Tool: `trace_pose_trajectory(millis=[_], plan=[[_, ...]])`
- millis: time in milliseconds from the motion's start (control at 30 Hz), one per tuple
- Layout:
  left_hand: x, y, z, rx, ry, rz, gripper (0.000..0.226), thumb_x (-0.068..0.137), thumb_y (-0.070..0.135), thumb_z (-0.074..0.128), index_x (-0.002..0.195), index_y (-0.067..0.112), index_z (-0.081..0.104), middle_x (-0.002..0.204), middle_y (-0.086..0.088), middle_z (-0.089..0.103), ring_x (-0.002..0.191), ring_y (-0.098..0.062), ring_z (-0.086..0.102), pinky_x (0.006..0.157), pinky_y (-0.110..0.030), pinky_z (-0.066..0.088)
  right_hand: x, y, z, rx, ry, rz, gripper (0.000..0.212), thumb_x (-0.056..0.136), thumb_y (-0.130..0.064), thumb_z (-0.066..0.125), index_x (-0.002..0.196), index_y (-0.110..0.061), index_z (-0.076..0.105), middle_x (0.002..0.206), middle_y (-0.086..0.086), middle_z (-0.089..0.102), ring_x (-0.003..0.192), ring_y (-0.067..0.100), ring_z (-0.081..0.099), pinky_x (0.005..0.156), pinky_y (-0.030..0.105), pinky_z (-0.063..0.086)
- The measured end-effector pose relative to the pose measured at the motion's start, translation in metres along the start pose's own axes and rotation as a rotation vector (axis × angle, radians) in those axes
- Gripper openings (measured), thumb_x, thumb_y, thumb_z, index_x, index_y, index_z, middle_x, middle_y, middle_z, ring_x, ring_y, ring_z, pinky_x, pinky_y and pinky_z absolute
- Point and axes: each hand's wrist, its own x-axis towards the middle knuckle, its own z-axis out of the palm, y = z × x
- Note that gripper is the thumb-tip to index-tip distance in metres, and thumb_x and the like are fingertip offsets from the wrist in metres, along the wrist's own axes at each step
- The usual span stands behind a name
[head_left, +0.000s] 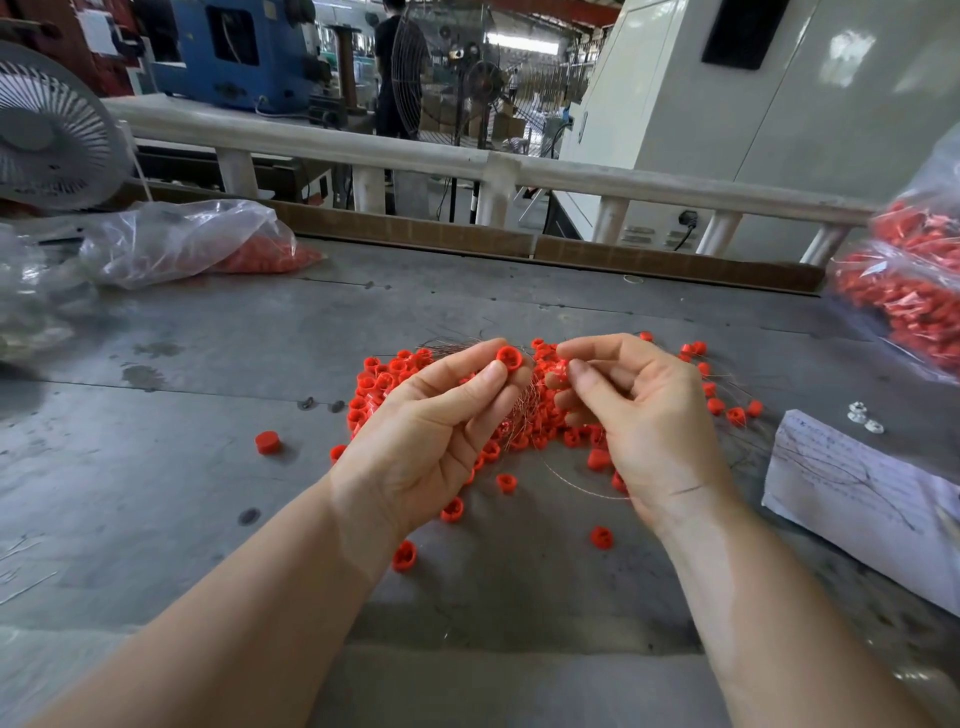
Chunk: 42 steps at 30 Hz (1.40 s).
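Fingers (457, 361) of left hand (431, 431) pinching red cap (509, 358), right hand (649, 415) pinching wire (582, 492)

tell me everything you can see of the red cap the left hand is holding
The small red round plastic cap is a short cylinder, hollow, with its open side facing up toward the camera so the dark inside shows. It looks like smooth moulded plastic. The left hand pinches it between thumb and forefinger tips, lifted above the pile of matching red caps on the grey table. The right hand, which seems to pinch a thin wire, is close beside it, not touching.
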Motion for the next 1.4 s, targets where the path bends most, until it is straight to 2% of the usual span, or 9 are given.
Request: trace_pose_trajectory(millis=[133,267,367,500,800,1000,1400], plan=[[-0.0014,0.0005,-0.0006,0.003,-0.007,-0.008,0.02,0.062,0.0,0.062,0.073,0.007,0.077,0.077,-0.009,0.073,0.071,-0.013,0.072,0.056,-0.016,0.055,-0.0011,-0.0017,0.001,0.155,-0.056,0.076,0.022,0.086,0.004,0.059,0.082,-0.015,0.069,0.069,-0.002,0.071,0.066,0.006,0.065,0.06,0.015,0.051],[-0.0023,0.0,0.0006,0.024,-0.02,0.0,0.019,0.063,-0.001,0.061,0.07,0.008,0.076,0.075,-0.009,0.073,0.07,-0.013,0.072,0.055,-0.015,0.054,-0.0011,-0.0045,0.0013,0.292,-0.095,0.145,0.02,0.083,0.004,0.059,0.081,-0.013,0.07,0.072,0.0,0.071,0.067,0.007,0.065,0.057,0.015,0.05],[-0.0025,-0.0003,0.0012,0.037,-0.023,0.001,0.019,0.063,-0.001,0.061,0.07,0.007,0.076,0.074,-0.009,0.073,0.069,-0.013,0.071,0.055,-0.015,0.054,-0.0009,-0.0061,0.0006,0.346,-0.106,0.176,0.012,0.077,-0.003,0.064,0.082,-0.013,0.069,0.07,0.0,0.07,0.065,0.007,0.065,0.055,0.015,0.05],[-0.0027,0.0002,0.0007,0.051,-0.039,-0.007,0.019,0.063,0.0,0.062,0.072,0.008,0.077,0.076,-0.009,0.073,0.07,-0.013,0.071,0.056,-0.016,0.055,-0.001,-0.0072,-0.0001,0.352,-0.096,0.178,0.016,0.067,-0.015,0.065,0.083,-0.015,0.067,0.071,-0.001,0.069,0.063,0.007,0.064,0.051,0.016,0.049],[-0.0025,-0.0004,-0.0015,0.094,-0.069,0.005,0.019,0.064,0.0,0.062,0.073,0.008,0.077,0.076,-0.008,0.073,0.073,-0.013,0.071,0.059,-0.016,0.055,-0.0021,-0.0078,0.0007,0.396,-0.127,0.157,0.014,0.066,-0.011,0.064,0.071,-0.02,0.074,0.073,-0.003,0.069,0.068,0.006,0.064,0.057,0.015,0.051],[-0.0017,-0.0013,-0.0025,0.139,-0.094,0.027,0.019,0.063,0.001,0.063,0.073,0.01,0.077,0.077,-0.007,0.073,0.074,-0.012,0.071,0.062,-0.016,0.055,-0.0013,-0.0064,0.001,0.437,-0.1,0.17,0.016,0.065,-0.008,0.065,0.079,-0.015,0.069,0.073,-0.002,0.07,0.07,0.007,0.065,0.061,0.016,0.052],[-0.0005,-0.0026,-0.0041,0.166,-0.12,0.057,0.02,0.063,0.0,0.064,0.075,0.01,0.077,0.078,-0.007,0.073,0.075,-0.013,0.072,0.062,-0.016,0.055,-0.0007,-0.003,0.0014,0.438,-0.138,0.143,0.014,0.064,-0.006,0.065,0.07,-0.016,0.072,0.075,0.0,0.07,0.077,0.01,0.065,0.073,0.019,0.053]])
